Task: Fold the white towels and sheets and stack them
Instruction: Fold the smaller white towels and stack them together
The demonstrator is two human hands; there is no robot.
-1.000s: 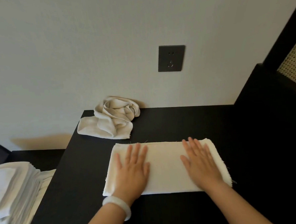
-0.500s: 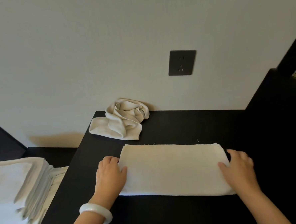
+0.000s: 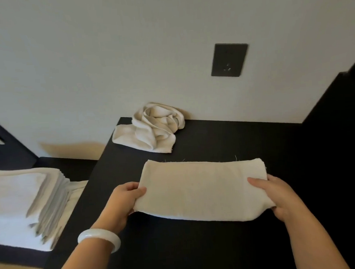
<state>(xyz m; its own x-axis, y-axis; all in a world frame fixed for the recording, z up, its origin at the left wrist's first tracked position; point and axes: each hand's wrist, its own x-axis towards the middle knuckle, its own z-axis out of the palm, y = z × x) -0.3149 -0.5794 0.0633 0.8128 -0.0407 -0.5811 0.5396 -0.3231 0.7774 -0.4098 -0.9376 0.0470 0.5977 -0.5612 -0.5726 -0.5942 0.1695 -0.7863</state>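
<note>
A folded cream-white towel (image 3: 198, 190) lies as a long rectangle on the black table (image 3: 224, 137), its near edge lifted off the surface. My left hand (image 3: 122, 202) grips its left end, thumb on top. My right hand (image 3: 278, 196) grips its right end, thumb on top and fingers tucked under. A crumpled white towel (image 3: 153, 128) sits unfolded at the table's far left corner by the wall. A stack of folded white towels (image 3: 25, 204) rests on a lower surface to the left.
The wall (image 3: 105, 55) stands right behind the table and carries a dark socket plate (image 3: 228, 60). A tall black panel (image 3: 342, 124) borders the table on the right. A white bangle (image 3: 100, 239) is on my left wrist.
Both hands went from pressing flat on the towel to its two ends, and now grip it with the near edge raised. The view has shifted left.
</note>
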